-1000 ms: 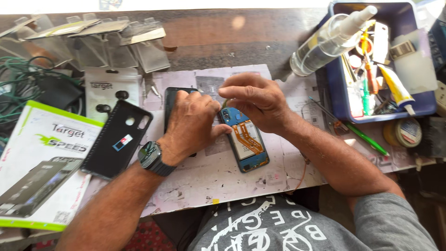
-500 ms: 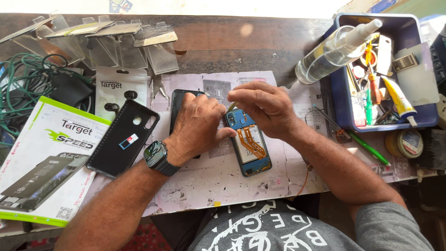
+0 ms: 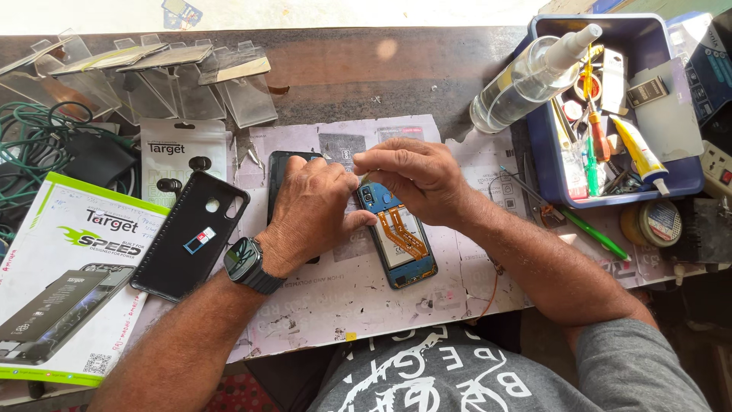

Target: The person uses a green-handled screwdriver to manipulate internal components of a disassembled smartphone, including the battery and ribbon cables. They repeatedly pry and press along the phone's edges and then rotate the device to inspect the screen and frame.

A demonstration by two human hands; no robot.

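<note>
Opened blue smartphone [image 3: 400,240] lies back-off at frame centre, nearest me; I see my left hand [image 3: 313,214] still pinning its left edge, thumb across, while my right hand [image 3: 412,179] keeps pinching something small at its top end, barely shifted. Farther right, the blue tool tray [image 3: 549,168] sits untouched.

Opened phone [image 3: 402,243] lies between phone case [image 3: 191,235] left and tray [image 3: 545,145] right.
</note>
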